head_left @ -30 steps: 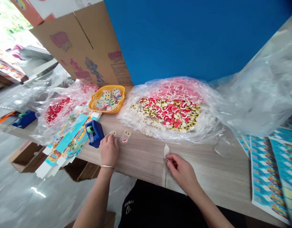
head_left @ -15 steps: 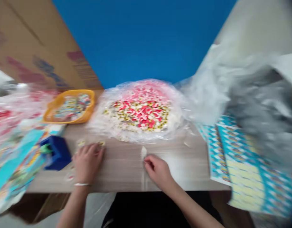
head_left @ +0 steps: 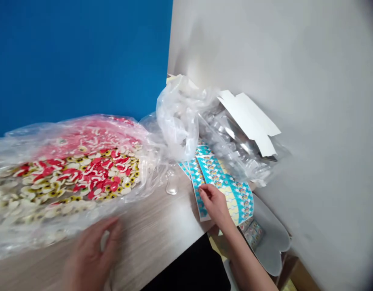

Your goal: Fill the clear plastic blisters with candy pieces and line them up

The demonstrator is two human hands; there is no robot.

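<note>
My right hand [head_left: 216, 204] is over the printed sticker sheets [head_left: 204, 173], which are turquoise with a pale yellow area. Its thumb and forefinger are closed together near the left sheet; anything between them is too small to make out. Low in the view, my left hand [head_left: 93, 252] is blurred by motion above the table [head_left: 156, 226]. A gap shows between its thumb and curved fingers, with no object visible there. Beyond it lies a large clear plastic bag [head_left: 150, 178] holding many small red, white and yellow-and-black pieces [head_left: 95, 173].
A small clear plastic piece [head_left: 171, 184] lies right of the bag. Crumpled plastic [head_left: 178, 125] and a clear bag of transparent items [head_left: 225, 137] are behind the sheets, with white card [head_left: 249, 117] on top. A grey bin [head_left: 268, 238] stands below the table's right end.
The view has swung right, so the orange basket and blue box are out of sight. My right hand has moved from the table over to the sticker sheets. My left hand has left the small pieces.
</note>
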